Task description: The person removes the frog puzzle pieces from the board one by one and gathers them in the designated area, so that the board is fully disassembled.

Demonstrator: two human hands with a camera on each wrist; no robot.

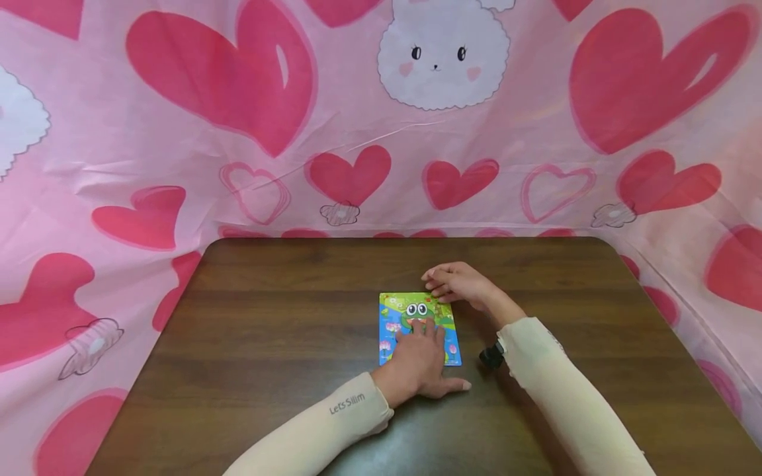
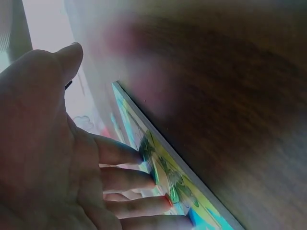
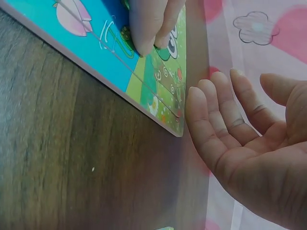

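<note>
A square, thin board with a frog picture (image 1: 389, 340) lies flat on the table, green at the top and blue below. Across its lower middle rests my left hand (image 1: 419, 363), fingers straight with their tips on the frog and thumb out to the right. In the left wrist view, the left fingers (image 2: 127, 179) touch the board's printed face. My right hand (image 1: 464, 284) is at the board's far right corner, holding nothing; its fingers (image 3: 228, 108) are loosely bent beside the board edge in the right wrist view. Whether they touch it I cannot tell.
The dark brown wooden table (image 1: 286, 317) has rounded far corners. Behind and beside it hangs a pink cloth (image 1: 351, 119) with hearts. A small black device (image 1: 491, 356) sits at my right wrist. A green sliver (image 3: 165, 228) shows at the right wrist view's bottom edge.
</note>
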